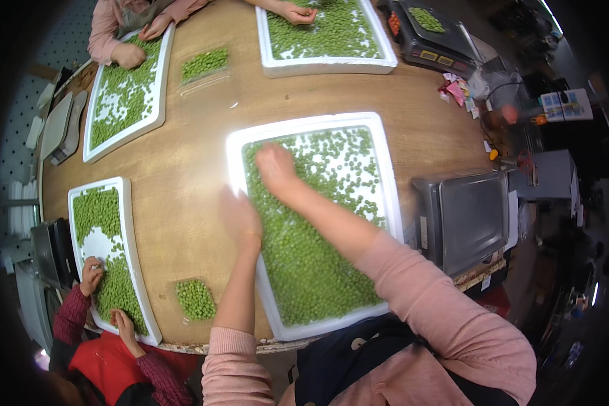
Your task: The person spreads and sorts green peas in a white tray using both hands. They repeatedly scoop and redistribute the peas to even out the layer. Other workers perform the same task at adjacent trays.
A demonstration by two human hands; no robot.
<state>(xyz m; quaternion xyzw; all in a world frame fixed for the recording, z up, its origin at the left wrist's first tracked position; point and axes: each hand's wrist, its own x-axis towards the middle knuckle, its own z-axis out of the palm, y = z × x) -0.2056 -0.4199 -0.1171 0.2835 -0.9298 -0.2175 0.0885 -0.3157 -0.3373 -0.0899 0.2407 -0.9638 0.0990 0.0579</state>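
Observation:
In front of me stands a white foam tray (391, 188) full of loose green peas (319, 269). The peas lie thick at its near end and more scattered at the far right, where the white bottom shows. My right hand (276, 167) is curled down at the peas in the far left corner; its fingertips are hidden, so I cannot tell whether it holds any. Blurred by motion, my left hand (242, 218) is at the tray's left rim, its fingers too smeared to read. A clear plastic box of peas (196, 299) sits left of my left forearm.
Co-workers' hands work at other pea trays: left tray (132, 264), far left tray (157, 96), far tray (330, 67). Another plastic box of peas (204, 65) stands farther back. On the right are a scale (474, 218), a second scale (441, 45) and wrapped sweets (457, 91).

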